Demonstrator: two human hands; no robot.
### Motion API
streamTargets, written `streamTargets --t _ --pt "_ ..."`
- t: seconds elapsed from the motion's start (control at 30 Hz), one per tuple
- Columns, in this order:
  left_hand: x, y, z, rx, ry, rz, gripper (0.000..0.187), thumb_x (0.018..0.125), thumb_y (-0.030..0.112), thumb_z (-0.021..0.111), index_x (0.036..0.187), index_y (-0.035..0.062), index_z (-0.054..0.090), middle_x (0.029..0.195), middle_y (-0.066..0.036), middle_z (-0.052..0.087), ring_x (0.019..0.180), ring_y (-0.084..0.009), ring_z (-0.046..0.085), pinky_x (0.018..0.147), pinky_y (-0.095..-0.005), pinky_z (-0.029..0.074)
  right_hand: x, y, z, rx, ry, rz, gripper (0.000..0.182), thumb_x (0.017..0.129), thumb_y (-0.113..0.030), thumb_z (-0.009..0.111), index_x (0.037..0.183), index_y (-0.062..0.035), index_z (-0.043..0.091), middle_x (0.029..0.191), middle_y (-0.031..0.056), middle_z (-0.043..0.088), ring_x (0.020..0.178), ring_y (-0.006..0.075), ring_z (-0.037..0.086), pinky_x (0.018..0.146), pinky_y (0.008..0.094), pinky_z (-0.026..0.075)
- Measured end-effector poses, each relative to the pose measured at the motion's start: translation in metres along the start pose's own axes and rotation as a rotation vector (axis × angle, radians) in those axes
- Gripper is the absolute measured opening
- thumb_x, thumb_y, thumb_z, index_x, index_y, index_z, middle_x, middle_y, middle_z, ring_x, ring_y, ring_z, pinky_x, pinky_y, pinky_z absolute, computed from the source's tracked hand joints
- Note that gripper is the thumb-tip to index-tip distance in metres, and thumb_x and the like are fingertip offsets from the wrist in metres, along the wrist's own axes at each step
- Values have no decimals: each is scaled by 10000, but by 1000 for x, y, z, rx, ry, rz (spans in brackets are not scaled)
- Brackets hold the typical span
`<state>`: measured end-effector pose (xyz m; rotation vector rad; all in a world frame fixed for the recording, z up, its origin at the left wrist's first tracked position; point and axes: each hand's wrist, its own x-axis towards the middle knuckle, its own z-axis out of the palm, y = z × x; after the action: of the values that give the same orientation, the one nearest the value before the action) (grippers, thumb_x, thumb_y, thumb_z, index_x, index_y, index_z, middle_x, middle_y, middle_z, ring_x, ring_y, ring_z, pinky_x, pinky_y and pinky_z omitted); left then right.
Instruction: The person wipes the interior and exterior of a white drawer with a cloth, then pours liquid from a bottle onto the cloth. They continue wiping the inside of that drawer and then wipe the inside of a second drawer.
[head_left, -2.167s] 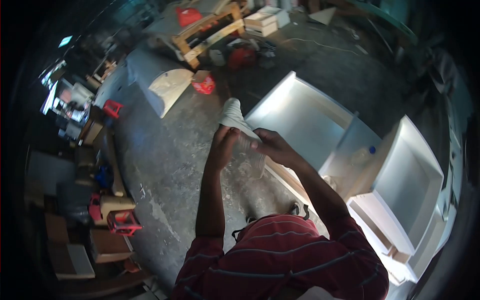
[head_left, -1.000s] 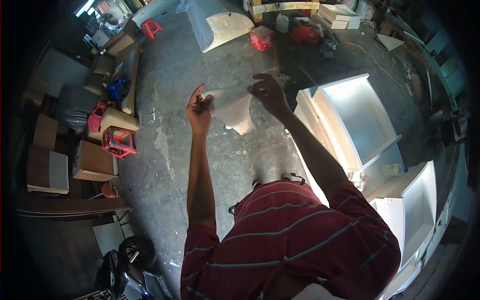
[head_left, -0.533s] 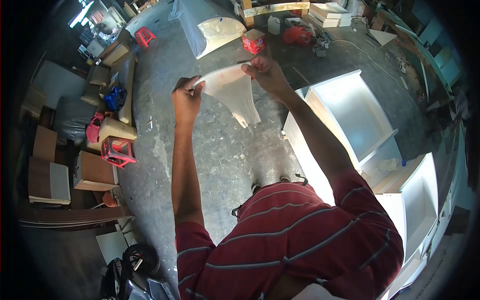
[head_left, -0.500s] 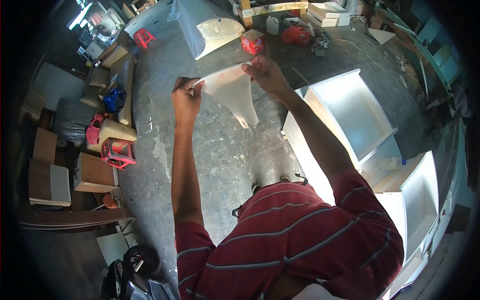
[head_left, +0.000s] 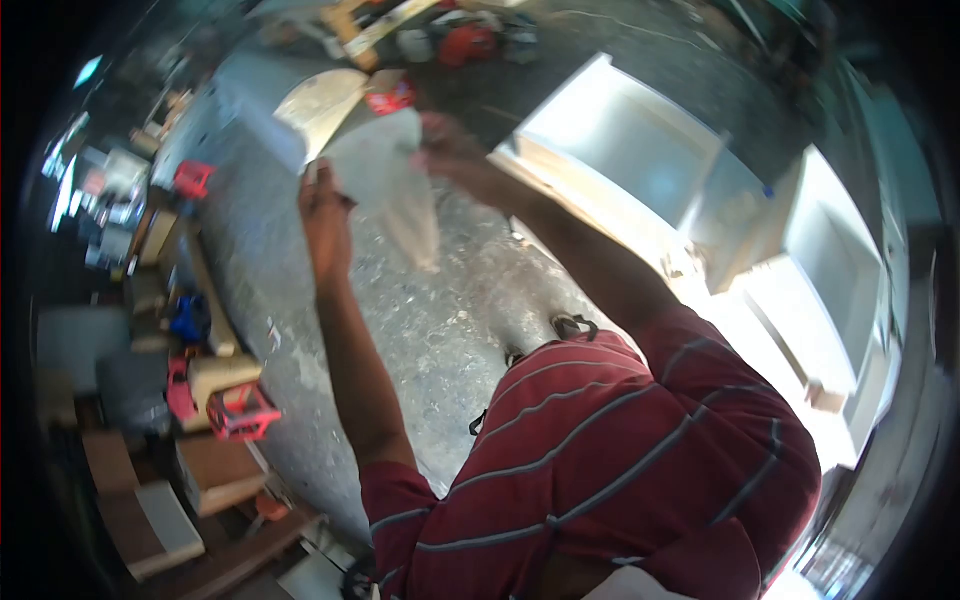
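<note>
From the head camera, looking down past a red striped shirt [head_left: 600, 450], I can see a thin white cloth [head_left: 385, 175] spread in the air between two bare hands, above the grey concrete floor [head_left: 440, 350]. The left hand [head_left: 328, 215] has its grip pinched on the cloth's upper left edge, fingers pointing up. The right hand [head_left: 450, 150] is smeared by motion, but its grip looks closed on the upper right corner; I can't make out each finger. The cloth narrows as it hangs, its lower end loose and touching neither hand.

Just behind its top edge, as I see it, sits a red box [head_left: 392, 97], near a cream curved panel [head_left: 322, 108]. Over on the right stands a large white tray-like unit [head_left: 625, 140], well apart from the cloth. Off to the left are a red stool [head_left: 243, 412] and a blue bundle [head_left: 190, 318].
</note>
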<state>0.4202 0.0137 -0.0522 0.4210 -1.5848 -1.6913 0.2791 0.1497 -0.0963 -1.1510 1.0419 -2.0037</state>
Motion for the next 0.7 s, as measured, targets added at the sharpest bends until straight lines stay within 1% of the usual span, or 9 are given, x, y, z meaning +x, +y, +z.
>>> streamTargets --t 0.03,0.1,0.17,0.27,0.43,0.5,0.57,0.63,0.7 --pt "1 2 9 -87 -51 -12 357 950 299 472 1140 -2 480 1039 -112 593 934 -184 596 762 -310 495 -10 5 2 -76 -69 33 567 831 -291 662 1272 -31 419 1228 112 492 1118 192 476 938 338 396" --pt "8 -2 14 -104 -130 -91 386 943 298 482 1189 3 444 1138 -141 548 1004 -221 570 806 -333 477 -32 29 2 -335 -134 164 493 832 -343 649 1183 -15 541 1064 152 605 1034 237 551 923 351 407" --pt "10 -2 26 -156 -175 -88 402 940 304 482 1197 -3 441 1152 -153 544 1021 -246 567 836 -355 463 -48 58 -5 -456 -130 348 529 866 -409 577 1180 15 538 1122 156 590 1053 219 535 924 350 398" --pt "18 -20 26 -123 -213 -74 427 937 323 484 1192 -18 448 1153 -160 544 1023 -261 564 848 -370 456 -79 40 -14 -314 7 449 522 890 -406 535 1189 21 522 1118 163 590 1046 240 542 909 359 408" --pt "31 -78 11 -235 -238 -207 430 926 334 506 1185 -8 468 1118 -147 567 973 -248 580 813 -358 473 -121 1 -49 -648 175 437 475 908 -374 509 1179 16 518 1090 181 586 1018 293 554 898 386 414" --pt "32 -101 9 -255 -194 -317 327 935 247 488 1152 3 501 1111 -136 580 974 -222 585 802 -348 499 -138 -28 -54 -1033 296 81 502 910 -392 504 1195 21 512 1121 194 580 1053 286 546 919 374 400" --pt "16 -135 13 -246 -264 -393 294 911 213 514 1112 -2 520 1028 -135 615 847 -214 625 728 -327 541 -156 -57 -65 -741 371 620 525 909 -372 521 1245 29 469 1162 197 571 1101 256 528 958 348 377" --pt "-17 -154 35 -146 -425 -569 308 905 215 508 1103 -21 515 986 -145 626 834 -213 643 714 -315 548 -194 -50 -90 -489 504 308 525 902 -331 550 1263 38 454 1201 185 560 1117 215 520 971 315 370" --pt "-52 -177 59 39 -642 -635 293 922 275 483 1068 26 533 1017 -132 629 878 -223 639 742 -337 523 -222 -78 -99 -388 704 260 470 901 -287 560 1228 43 486 1142 148 592 1109 195 515 963 288 378"
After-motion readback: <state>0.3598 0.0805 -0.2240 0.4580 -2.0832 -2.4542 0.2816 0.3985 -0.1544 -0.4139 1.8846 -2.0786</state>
